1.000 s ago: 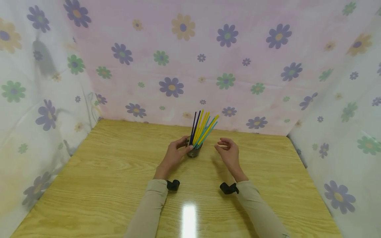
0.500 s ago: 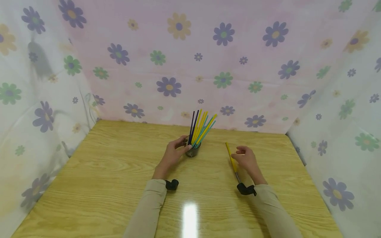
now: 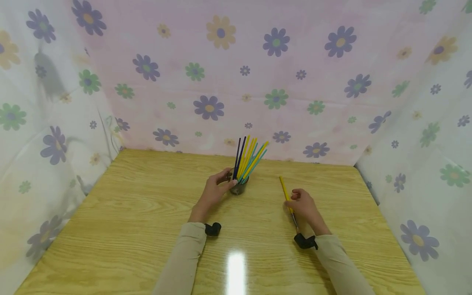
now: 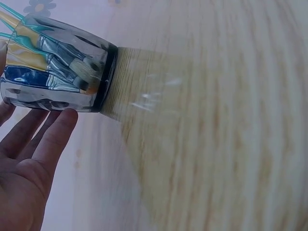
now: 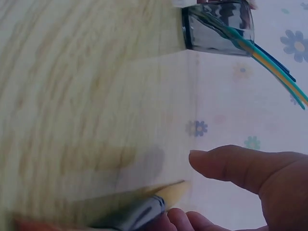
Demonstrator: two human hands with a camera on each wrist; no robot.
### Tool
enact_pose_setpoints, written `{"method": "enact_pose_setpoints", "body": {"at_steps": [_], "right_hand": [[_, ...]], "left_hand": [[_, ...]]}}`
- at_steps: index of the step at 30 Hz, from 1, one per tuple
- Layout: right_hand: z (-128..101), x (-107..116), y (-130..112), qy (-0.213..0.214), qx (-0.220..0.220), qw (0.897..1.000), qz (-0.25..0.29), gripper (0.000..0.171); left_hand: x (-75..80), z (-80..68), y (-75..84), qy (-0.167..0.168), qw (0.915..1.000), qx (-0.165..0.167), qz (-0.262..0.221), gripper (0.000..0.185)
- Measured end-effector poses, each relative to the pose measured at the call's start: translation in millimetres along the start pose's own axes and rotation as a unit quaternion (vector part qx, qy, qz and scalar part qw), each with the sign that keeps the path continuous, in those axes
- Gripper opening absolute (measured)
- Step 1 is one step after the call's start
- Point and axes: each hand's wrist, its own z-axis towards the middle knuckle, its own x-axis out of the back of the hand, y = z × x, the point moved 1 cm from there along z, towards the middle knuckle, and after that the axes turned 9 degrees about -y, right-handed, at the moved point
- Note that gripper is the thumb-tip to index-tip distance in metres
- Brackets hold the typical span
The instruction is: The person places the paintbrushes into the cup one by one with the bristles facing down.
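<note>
Paintbrush (image 3: pixel 287 198) with the yellow handle now lies lower and nearer my body than half a second ago, pinched in my right hand (image 3: pixel 303 206), whose fingers curl round its lower shaft; a second ago that hand hovered by the cup holding nothing. From the right wrist view I see the metal ferrule and yellow handle blurred under the fingertips, the thumb stretched out above. My left hand (image 3: pixel 214 191) has not shifted: its fingers lie relaxed and fairly straight against the side of the clear cup (image 3: pixel 239 187), touching the wall rather than wrapping it, as far as I can tell. The cup is short, round and glassy with a dark base, and carries a fan of thin brushes (image 3: pixel 248 159), yellow, teal and dark blue, bristles down. All of it stands on a glossy pale wood-grain worktop (image 3: pixel 129 213), closed in by a flower-printed cloth (image 3: pixel 221 82) on three sides.
</note>
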Motion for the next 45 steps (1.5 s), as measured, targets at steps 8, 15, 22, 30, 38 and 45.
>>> {"method": "enact_pose_setpoints", "body": {"at_steps": [8, 15, 22, 30, 38, 45], "right_hand": [[-0.2, -11.5, -1.7, 0.04, 0.02, 0.997, -0.063, 0.052], [0.2, -14.1, -1.5, 0.046, 0.026, 0.994, -0.098, 0.047], [0.4, -14.1, -2.9, 0.03, 0.019, 0.992, -0.12, 0.048], [1.4, -5.4, 0.6, 0.0, 0.008, 0.999, -0.036, 0.049], [2.4, 8.4, 5.7, -0.029, 0.003, 0.997, 0.068, 0.047], [2.4, 19.6, 11.9, -0.07, 0.016, 0.992, 0.105, 0.052]], "left_hand": [[0.2, -0.1, -0.3, -0.006, 0.9999, -0.008, -0.004, 0.054], [0.8, -1.0, -1.8, -0.007, 0.9999, -0.004, -0.01, 0.059], [0.4, -0.9, -1.3, -0.018, 0.9998, -0.006, -0.008, 0.058], [-0.6, -0.2, -1.5, -0.013, 0.9999, -0.005, 0.002, 0.055], [0.5, -1.2, -1.1, -0.014, 0.9999, 0.003, 0.002, 0.058], [0.6, -1.3, -0.8, -0.014, 0.9999, 0.003, 0.001, 0.058]]}}
